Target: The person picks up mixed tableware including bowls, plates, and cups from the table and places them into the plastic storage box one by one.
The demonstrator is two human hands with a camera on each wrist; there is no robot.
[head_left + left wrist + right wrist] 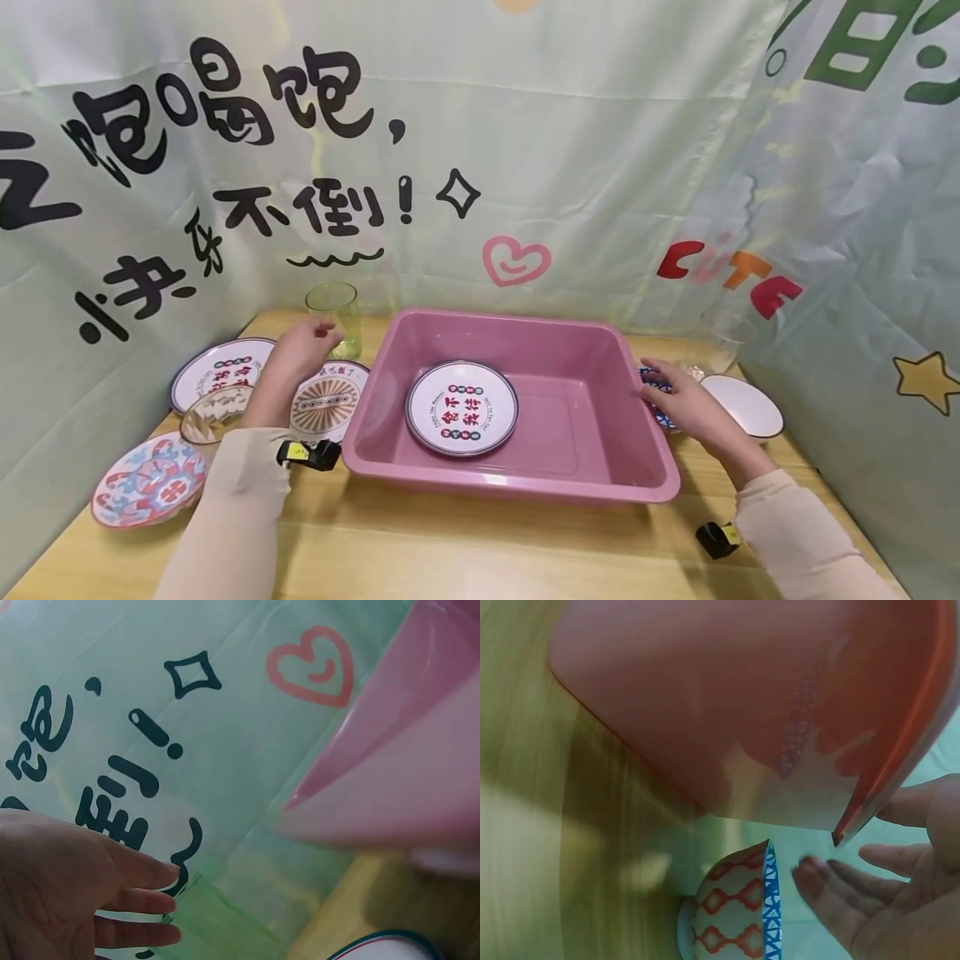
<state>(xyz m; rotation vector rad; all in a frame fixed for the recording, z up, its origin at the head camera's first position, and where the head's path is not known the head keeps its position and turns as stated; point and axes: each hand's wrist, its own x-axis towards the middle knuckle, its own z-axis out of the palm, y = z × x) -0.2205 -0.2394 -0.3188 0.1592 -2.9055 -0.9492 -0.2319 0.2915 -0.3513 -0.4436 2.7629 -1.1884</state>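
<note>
My left hand [303,346] reaches to a green drinking glass [341,312] at the back left, its fingers loosely extended. In the left wrist view the fingertips [169,904] are right at the rim of the glass. My right hand [686,404] is beside the right rim of a pink basin [551,429], fingers spread over a patterned bowl [731,907] with a blue inside edge. The right wrist view shows a gap between those fingers and the bowl. A round white plate [462,408] with red and green lettering lies inside the basin, toward its left.
Left of the basin are a brown-striped plate [327,404], a lettered plate [206,362], a clear amber bowl [202,417] and a red-and-blue patterned dish [150,487]. To the right stand a white dish [742,406] and a clear glass [723,342]. Printed cloth [600,167] walls the table.
</note>
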